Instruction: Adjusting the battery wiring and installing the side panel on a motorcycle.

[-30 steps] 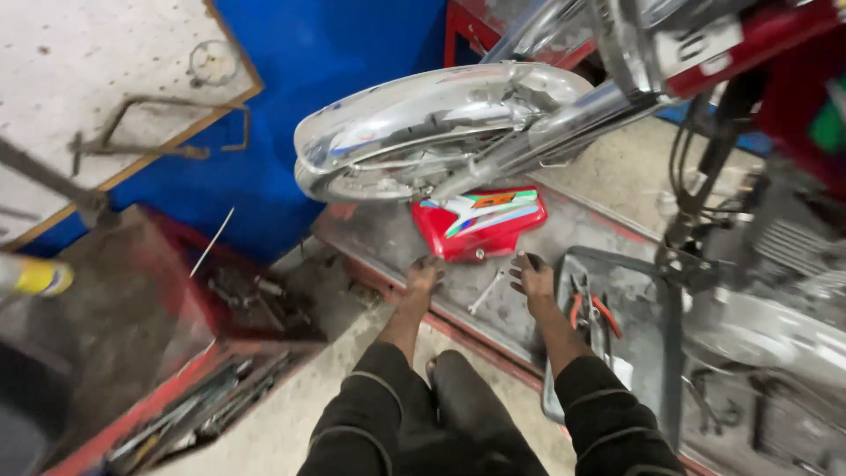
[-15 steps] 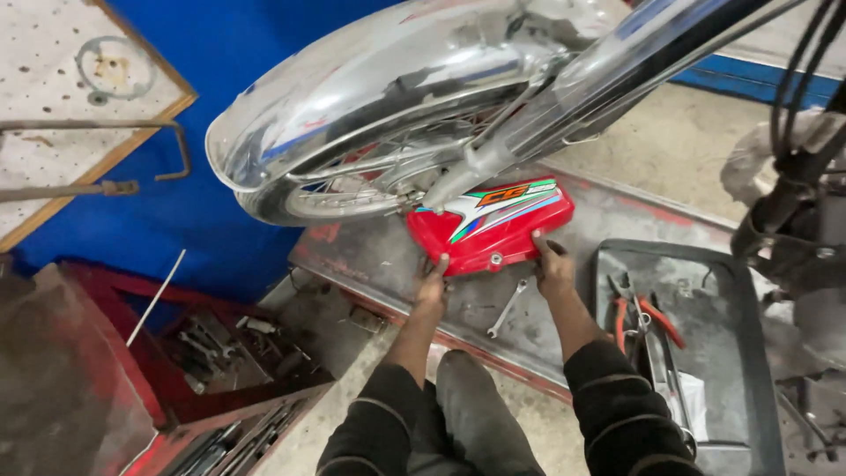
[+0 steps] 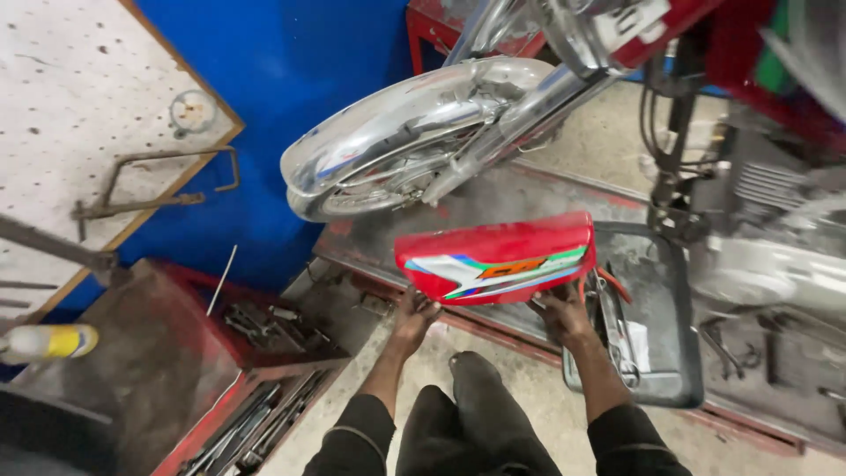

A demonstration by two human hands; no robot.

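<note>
The red side cover (image 3: 498, 257) has come up off the grey metal platform (image 3: 520, 198) where it lay half a second ago and now sits lifted between both hands, held roughly level under the chrome front mudguard (image 3: 397, 132) of the motorcycle. The left hand (image 3: 412, 317) grips the panel's lower left corner from beneath, fingers curled up against its edge; the right hand (image 3: 564, 316) supports the lower right end, fingers wrapped under the rim. Along the cover's lower face runs a slanted decal of white, green, blue and orange stripes, tapering toward the left point. Just right of the right hand lies a dark grey plastic tray (image 3: 670, 353) holding red-handled pliers (image 3: 608, 282) and a white scrap of paper, the panel's right end overlapping its near corner. To the left stands a red tool box (image 3: 264, 330) with sockets and wrenches in its open compartments, and beyond it a yellow-and-white spray can (image 3: 48, 342) lies on its side at the frame's edge. Behind rises a blue wall (image 3: 300, 62) with a white pegboard (image 3: 70, 106) in a wooden frame, a small round disc and a bent metal bracket hanging on it. The fork tube (image 3: 520, 110) slants down across the mudguard.
</note>
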